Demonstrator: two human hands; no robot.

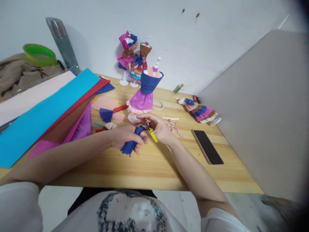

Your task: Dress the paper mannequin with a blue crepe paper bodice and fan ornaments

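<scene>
Above the table, my left hand (130, 137) is closed around a gathered strip of dark blue crepe paper (129, 147), its loose end hanging down. My right hand (159, 127) grips a small yellow-handled metal tool (152, 135) against the upper end of that strip. The tool's exact kind is hard to make out, and its tip is partly hidden by my fingers. Just beyond both hands stands a small dress form (142, 98) in a blue top and purple paper skirt. Left of it lie a pleated blue paper fan (106, 115) and a small cream pleated piece (110, 126).
Large crepe paper sheets (48, 112) cover the table's left side. Two dressed forms (134, 59) stand by the wall; another (199, 109) lies at right. A phone (208, 147), tape roll (158, 104), paper scraps (173, 126), a bottle (62, 43) and a green bowl (40, 54) are around.
</scene>
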